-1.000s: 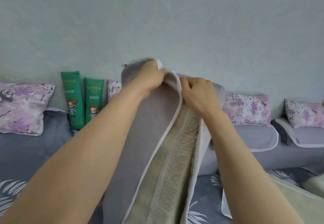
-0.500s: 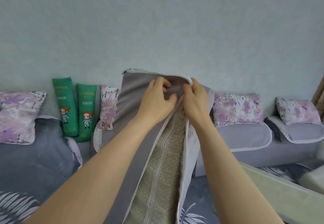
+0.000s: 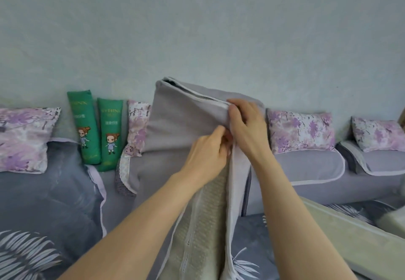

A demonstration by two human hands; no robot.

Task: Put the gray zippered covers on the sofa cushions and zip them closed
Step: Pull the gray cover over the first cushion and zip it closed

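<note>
gray cover (image 3: 175,130) stands upright in front of the sofa (image 3: 54,192), pulled over the cushion (image 3: 203,220), whose beige knit shows through the long open slit on the near edge. right hand (image 3: 247,124) grips the cover's top corner, thumb folded over the pale piping. left hand (image 3: 208,154) sits just below it, fingers curled in a tight pinch on the cover at the head of the slit. the zip pull is hidden, so cannot tell whether it is between the fingertips

judgement: step in hand is starting the zip at the corner; cover is on, closing barely begun on this edge. to do it well, the right hand should hold the corner taut and bring the two tapes level. the left should tuck the beige knit inward ahead of the slider, then pull straight along the teeth — short strokes, no sideways drag. risk: lining or knit snagging in the slider at the bend
</note>
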